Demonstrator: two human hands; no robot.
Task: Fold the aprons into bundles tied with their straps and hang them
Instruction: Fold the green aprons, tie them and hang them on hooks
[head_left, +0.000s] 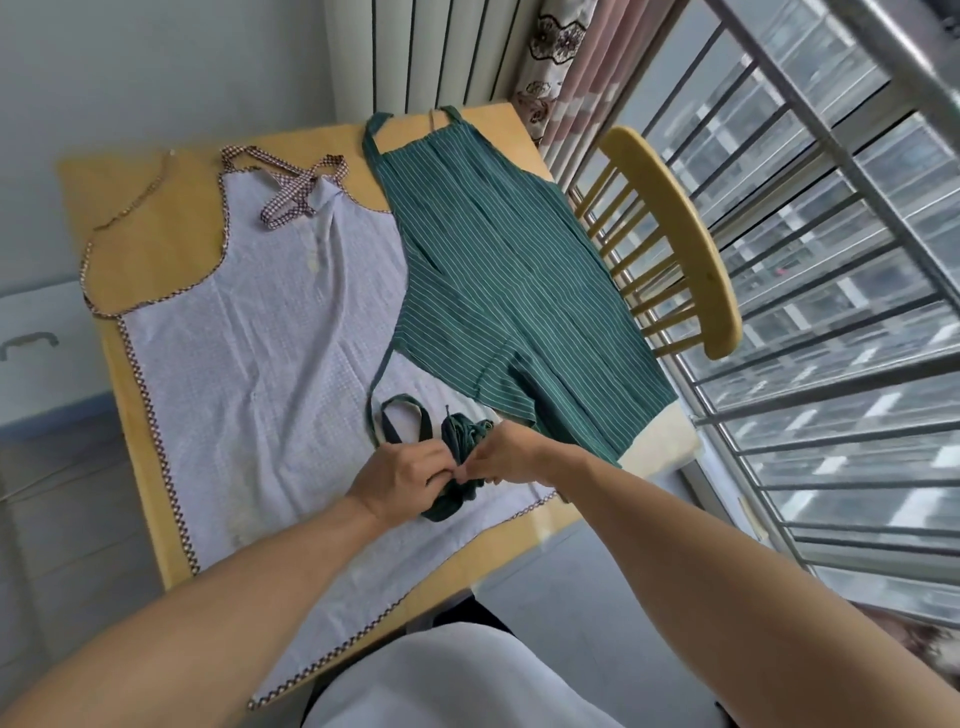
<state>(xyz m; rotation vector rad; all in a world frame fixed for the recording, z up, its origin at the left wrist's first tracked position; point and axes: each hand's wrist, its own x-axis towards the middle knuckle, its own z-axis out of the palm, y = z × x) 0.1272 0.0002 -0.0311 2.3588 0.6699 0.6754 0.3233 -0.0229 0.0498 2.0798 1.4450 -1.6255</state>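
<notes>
A green apron with thin white stripes (498, 270) lies flat on the right half of the wooden table (150, 218), overlapping a pale lilac apron (260, 332) with checked trim spread on the left. A bunched coil of green strap (457, 441) sits on the lilac apron near the table's front edge, with a loose strap loop (402, 415) beside it. My left hand (400, 480) and my right hand (511, 457) meet over the bunch, both pinching the green strap between fingers and thumb.
A wooden spindle-back chair (675, 239) stands against the table's right side. Metal window bars (831, 260) run along the right. A patterned curtain (556, 62) and radiator (441, 52) are at the back. A grey drawer unit (36, 353) stands at the left.
</notes>
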